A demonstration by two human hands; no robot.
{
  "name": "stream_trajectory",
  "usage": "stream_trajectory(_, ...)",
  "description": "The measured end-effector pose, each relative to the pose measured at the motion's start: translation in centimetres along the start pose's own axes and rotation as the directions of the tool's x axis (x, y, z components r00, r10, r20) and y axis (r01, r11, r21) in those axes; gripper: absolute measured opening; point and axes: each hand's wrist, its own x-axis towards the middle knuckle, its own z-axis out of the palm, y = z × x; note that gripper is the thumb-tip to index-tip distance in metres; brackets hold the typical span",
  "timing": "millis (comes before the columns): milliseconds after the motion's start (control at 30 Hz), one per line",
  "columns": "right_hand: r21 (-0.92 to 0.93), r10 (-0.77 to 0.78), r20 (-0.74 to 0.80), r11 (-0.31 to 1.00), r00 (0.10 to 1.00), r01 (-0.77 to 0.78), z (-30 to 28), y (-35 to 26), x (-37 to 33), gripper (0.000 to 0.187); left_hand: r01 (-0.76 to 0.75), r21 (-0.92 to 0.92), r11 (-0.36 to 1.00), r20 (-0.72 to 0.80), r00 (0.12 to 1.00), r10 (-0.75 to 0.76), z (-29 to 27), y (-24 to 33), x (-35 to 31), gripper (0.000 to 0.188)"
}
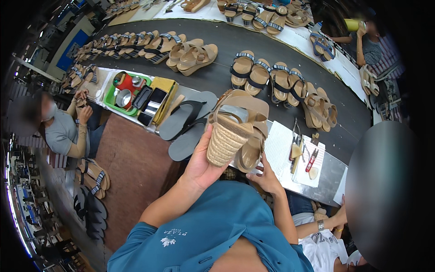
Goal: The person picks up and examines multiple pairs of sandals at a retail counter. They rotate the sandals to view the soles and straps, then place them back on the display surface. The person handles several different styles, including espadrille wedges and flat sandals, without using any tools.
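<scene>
Raised in front of me is a beige wedge sandal (229,140) with a woven rope heel, the heel turned toward me. My left hand (201,165) is closed round its heel from the left and below. Just behind and to the right sits a second sandal (249,155), partly covered by the first. My right hand (268,178) has its fingers bent against the near right edge of that second sandal; the raised sandal and the hand hide part of the contact. Grey flip-flops (181,122) with black straps lie left of the raised sandal.
Beyond the bench, a dark conveyor belt (213,77) carries rows of sandals. A green tray (111,95) with a metal cup stands at left. Red snips (311,159) and papers (277,140) lie at right. One person (65,127) sits left, another (321,240) close on my right.
</scene>
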Motion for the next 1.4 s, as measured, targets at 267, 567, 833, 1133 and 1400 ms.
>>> stream_trajectory(267,-0.05,-0.204,-0.324,0.979,0.924,0.198,2.2,2.7,4.7,0.076,0.008,-0.241,0.97,-0.091,0.995,-0.031,0.2,0.5,0.1,0.043)
stream_trajectory(567,0.444,0.042,-0.384,0.884,0.922,0.145,-2.5,-4.9,1.2,0.042,0.113,-0.209,0.971,-0.09,0.987,-0.134,-3.2,0.8,0.9,0.044)
stream_trajectory(833,0.586,-0.007,-0.491,0.737,0.871,0.337,-5.0,-11.5,-4.1,0.039,0.374,0.003,0.927,-0.396,0.852,-0.342,-18.1,0.3,4.9,0.036)
stream_trajectory(1133,-0.055,-0.35,-0.662,0.905,0.663,0.423,-4.7,-11.4,-6.5,0.038,-0.075,0.974,0.216,-0.063,0.821,0.568,-11.3,-1.6,4.9,0.036)
stream_trajectory(1400,-0.692,-0.8,-0.258,0.545,0.542,0.473,-1.6,-14.2,-6.2,0.065,-0.296,0.924,0.243,0.287,0.955,0.072,5.0,-4.7,1.6,0.051)
